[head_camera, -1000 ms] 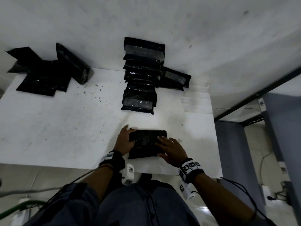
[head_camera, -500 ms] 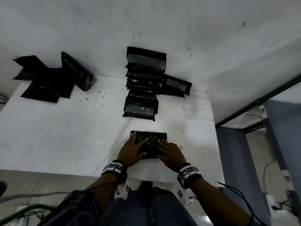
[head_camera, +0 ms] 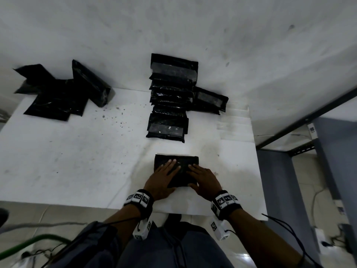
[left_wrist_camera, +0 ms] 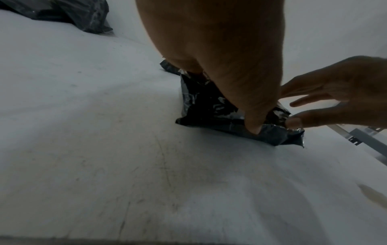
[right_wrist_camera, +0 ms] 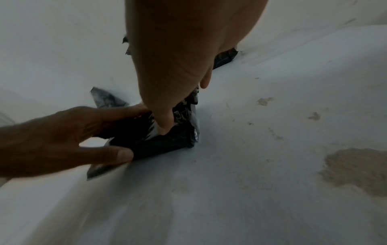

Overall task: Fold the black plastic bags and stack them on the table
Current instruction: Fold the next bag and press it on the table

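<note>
A folded black bag [head_camera: 185, 161] lies flat on the white table [head_camera: 77, 161] near its front edge. My left hand [head_camera: 166, 175] lies flat on the bag's left half and my right hand [head_camera: 201, 176] on its right half, fingers straight. In the left wrist view my left hand [left_wrist_camera: 226, 69] presses its thumb on the bag [left_wrist_camera: 209, 106] at the near edge, with the right hand [left_wrist_camera: 339, 97] beside it. The right wrist view shows the right hand [right_wrist_camera: 178, 69] pressing the bag [right_wrist_camera: 169, 142], the left hand [right_wrist_camera: 58, 137] alongside. Behind stands a stack of folded bags [head_camera: 170, 101].
One more folded bag [head_camera: 209, 101] leans beside the stack on its right. Several unfolded black bags [head_camera: 58, 93] lie at the table's far left against the wall. Small dark specks dot the table between them. The table's right edge [head_camera: 258, 171] drops to a blue-grey panel.
Both hands have slid from the bag's outer sides onto its top and now press it flat. The bag itself stays in the same spot.
</note>
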